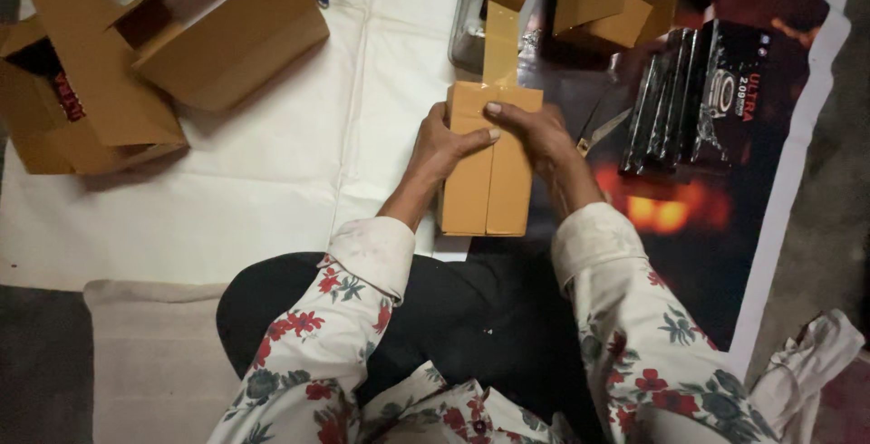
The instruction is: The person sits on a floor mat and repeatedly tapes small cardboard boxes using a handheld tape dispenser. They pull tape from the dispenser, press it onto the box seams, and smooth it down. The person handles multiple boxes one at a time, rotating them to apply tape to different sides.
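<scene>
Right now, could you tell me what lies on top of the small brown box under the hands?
Both hands, left hand and right hand, press brown tape onto the box; its contents are hidden.

Floor's wearing a white sheet [272,172] next to a dark printed banner [725,254]. Open cardboard boxes [154,54] are sitting far left of the banner, black packs [698,100] lying right on it.
</scene>
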